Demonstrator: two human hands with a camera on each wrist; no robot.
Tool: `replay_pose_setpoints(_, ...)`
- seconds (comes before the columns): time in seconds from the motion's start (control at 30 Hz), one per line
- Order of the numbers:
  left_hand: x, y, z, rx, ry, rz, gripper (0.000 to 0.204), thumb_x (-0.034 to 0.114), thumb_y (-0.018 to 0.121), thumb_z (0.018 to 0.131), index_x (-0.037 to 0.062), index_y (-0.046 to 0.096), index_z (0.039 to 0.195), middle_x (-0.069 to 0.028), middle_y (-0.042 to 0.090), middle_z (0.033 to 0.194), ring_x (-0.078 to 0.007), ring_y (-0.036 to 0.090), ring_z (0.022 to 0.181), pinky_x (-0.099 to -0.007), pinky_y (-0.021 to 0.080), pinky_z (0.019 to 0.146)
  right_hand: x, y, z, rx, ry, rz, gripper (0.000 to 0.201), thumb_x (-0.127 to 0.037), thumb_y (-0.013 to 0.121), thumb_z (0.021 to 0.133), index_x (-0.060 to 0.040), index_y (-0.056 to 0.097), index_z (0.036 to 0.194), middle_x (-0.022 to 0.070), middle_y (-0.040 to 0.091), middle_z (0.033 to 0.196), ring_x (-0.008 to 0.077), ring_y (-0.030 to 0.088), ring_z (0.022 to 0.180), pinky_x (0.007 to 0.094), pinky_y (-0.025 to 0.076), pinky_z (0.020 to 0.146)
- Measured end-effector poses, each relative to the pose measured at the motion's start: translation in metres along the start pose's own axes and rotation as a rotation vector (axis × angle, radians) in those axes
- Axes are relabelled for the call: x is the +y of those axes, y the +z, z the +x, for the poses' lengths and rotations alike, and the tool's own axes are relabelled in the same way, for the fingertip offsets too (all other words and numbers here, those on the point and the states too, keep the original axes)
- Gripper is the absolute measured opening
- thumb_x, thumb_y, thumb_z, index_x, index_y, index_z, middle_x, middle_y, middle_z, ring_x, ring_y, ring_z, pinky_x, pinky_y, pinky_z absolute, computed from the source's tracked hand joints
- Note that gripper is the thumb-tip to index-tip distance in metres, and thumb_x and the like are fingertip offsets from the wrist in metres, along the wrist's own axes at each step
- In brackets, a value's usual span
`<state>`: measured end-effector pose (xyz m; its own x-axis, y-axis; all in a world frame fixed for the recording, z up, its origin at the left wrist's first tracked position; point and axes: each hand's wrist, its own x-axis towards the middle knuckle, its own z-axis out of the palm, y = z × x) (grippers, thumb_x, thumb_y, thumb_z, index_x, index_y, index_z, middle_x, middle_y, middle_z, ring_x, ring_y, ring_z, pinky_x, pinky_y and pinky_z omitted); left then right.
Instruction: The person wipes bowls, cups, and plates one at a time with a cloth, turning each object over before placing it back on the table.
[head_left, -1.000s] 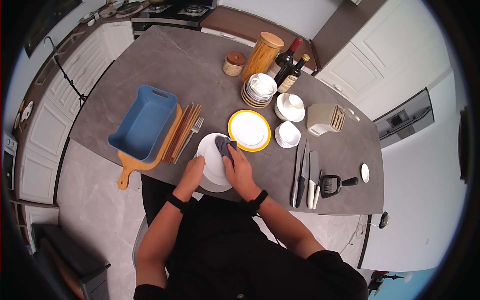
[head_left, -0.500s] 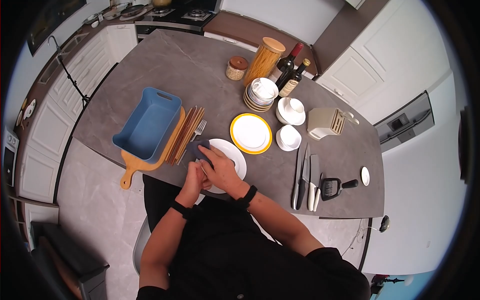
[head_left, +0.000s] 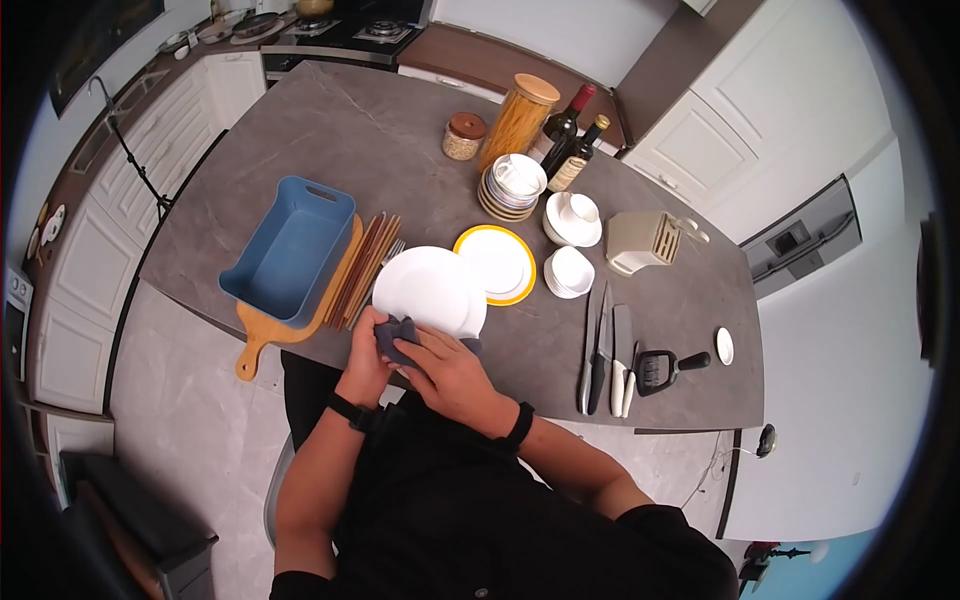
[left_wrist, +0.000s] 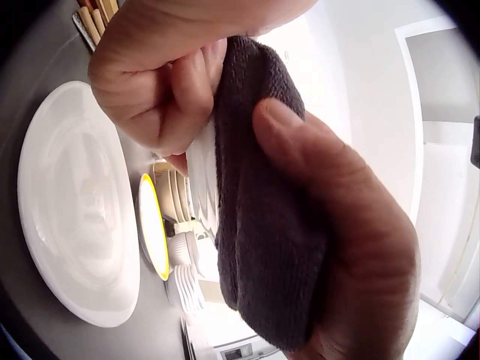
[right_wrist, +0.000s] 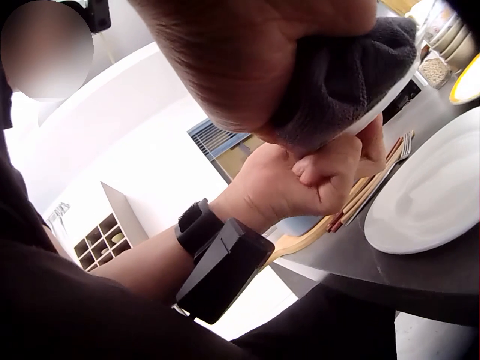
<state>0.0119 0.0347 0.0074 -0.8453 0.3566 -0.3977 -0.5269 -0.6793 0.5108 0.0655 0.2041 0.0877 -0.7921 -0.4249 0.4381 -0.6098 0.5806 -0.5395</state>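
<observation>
My left hand (head_left: 365,358) grips the near left rim of a white plate (head_left: 420,285), raised and tilted above the table. A dark grey cloth (left_wrist: 266,202) is folded over that plate's edge. My right hand (head_left: 452,378) holds the cloth against the rim, its thumb lying on top of the fabric in the left wrist view. Curled fingers of the left hand show right beside the cloth in the right wrist view. Below the held plate, a second white plate (left_wrist: 79,202) lies flat on the table. A yellow-rimmed plate (head_left: 495,265) sits just beyond.
To the left, a blue bin (head_left: 290,250) rests on a wooden board (head_left: 250,345), with chopsticks (head_left: 365,270) alongside. Stacked bowls (head_left: 510,190), a pasta jar (head_left: 520,120) and wine bottles (head_left: 565,130) stand farther back. Several knives (head_left: 605,350) and a knife block (head_left: 640,242) are at right.
The right hand and cloth first moved from the plate's face to its left edge, then to its near rim. The held plate has turned and risen, now covering much of the lower plate.
</observation>
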Motion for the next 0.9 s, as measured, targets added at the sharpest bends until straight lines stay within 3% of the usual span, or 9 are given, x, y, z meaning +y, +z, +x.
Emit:
replay_pose_setpoints(0.03, 0.003, 0.004, -0.002, 0.004, -0.024, 0.016, 0.024, 0.033, 0.049, 0.093, 0.0126, 0.06, 0.085, 0.0006, 0.064, 0.08, -0.0077, 0.036, 0.044, -0.024, 0.026, 0.041, 0.002, -0.003, -0.004, 0.005, 0.012, -0.016, 0.041, -0.008, 0.075, 0.088, -0.0026, 0.068, 0.128, 0.0222, 0.066, 0.13, 0.0414, 0.063, 0.123, 0.0463, 0.052, 0.104)
replay_pose_setpoints(0.13, 0.01, 0.009, -0.005, 0.029, -0.075, 0.027, 0.016, 0.021, 0.048, 0.086, 0.0117, 0.061, 0.084, 0.0016, 0.058, 0.07, -0.0065, 0.029, 0.043, -0.023, 0.023, 0.043, 0.015, -0.012, -0.016, 0.051, 0.074, -0.077, 0.039, -0.009, 0.074, 0.088, -0.0015, 0.069, 0.126, 0.0259, 0.067, 0.125, 0.0428, 0.065, 0.12, 0.0474, 0.052, 0.103)
replay_pose_setpoints(0.17, 0.01, 0.011, -0.007, 0.041, -0.069, 0.029, 0.011, 0.015, 0.047, 0.081, 0.0118, 0.057, 0.081, 0.0035, 0.049, 0.063, -0.0057, 0.025, 0.044, -0.0233, 0.021, 0.043, 0.02, -0.014, -0.019, 0.071, 0.097, -0.097, 0.038, -0.01, 0.074, 0.089, -0.001, 0.069, 0.125, 0.0278, 0.067, 0.124, 0.0433, 0.065, 0.119, 0.0479, 0.052, 0.104)
replay_pose_setpoints(0.4, 0.005, 0.034, -0.034, -0.088, -0.109, 0.264, 0.007, 0.009, 0.047, 0.081, 0.0112, 0.049, 0.075, 0.005, 0.04, 0.062, -0.0044, 0.026, 0.045, -0.0233, 0.019, 0.045, 0.064, -0.029, -0.011, 0.291, 0.229, -0.273, 0.035, -0.008, 0.072, 0.09, 0.0029, 0.07, 0.124, 0.0323, 0.067, 0.125, 0.0463, 0.068, 0.113, 0.0459, 0.055, 0.099)
replay_pose_setpoints(0.53, -0.007, 0.043, -0.036, -0.21, -0.166, 0.366, 0.003, 0.008, 0.048, 0.082, 0.0108, 0.049, 0.082, 0.006, 0.037, 0.063, -0.0038, 0.027, 0.047, -0.0233, 0.019, 0.045, 0.062, -0.025, 0.008, 0.294, 0.251, -0.174, 0.036, -0.009, 0.07, 0.093, 0.0039, 0.069, 0.126, 0.0333, 0.065, 0.13, 0.0469, 0.066, 0.119, 0.045, 0.054, 0.1)
replay_pose_setpoints(0.67, -0.01, 0.044, -0.037, -0.175, -0.179, 0.394, 0.004, 0.008, 0.048, 0.083, 0.0115, 0.049, 0.085, 0.0053, 0.038, 0.066, -0.0044, 0.027, 0.049, -0.0232, 0.02, 0.048, 0.039, -0.013, 0.017, 0.157, 0.129, 0.006, 0.039, -0.011, 0.07, 0.094, -0.002, 0.068, 0.132, 0.0339, 0.062, 0.134, 0.0459, 0.062, 0.126, 0.0453, 0.051, 0.105)
replay_pose_setpoints(0.77, -0.005, 0.033, -0.037, -0.177, -0.215, 0.359, 0.004, 0.008, 0.047, 0.084, 0.0117, 0.048, 0.086, 0.0049, 0.037, 0.066, -0.0051, 0.027, 0.051, -0.0228, 0.021, 0.049, 0.027, -0.01, 0.016, 0.027, 0.094, 0.148, 0.04, -0.011, 0.07, 0.094, -0.0079, 0.068, 0.135, 0.0284, 0.062, 0.138, 0.0427, 0.058, 0.133, 0.0443, 0.049, 0.109)
replay_pose_setpoints(0.9, -0.012, 0.006, -0.031, -0.324, -0.175, 0.25, 0.016, 0.02, 0.049, 0.086, 0.0105, 0.052, 0.099, 0.0015, 0.046, 0.073, -0.0081, 0.035, 0.056, -0.0252, 0.028, 0.053, 0.017, -0.011, 0.015, -0.033, 0.099, 0.189, 0.039, -0.01, 0.071, 0.093, -0.0091, 0.07, 0.132, 0.0247, 0.063, 0.139, 0.0399, 0.058, 0.135, 0.0442, 0.048, 0.11)
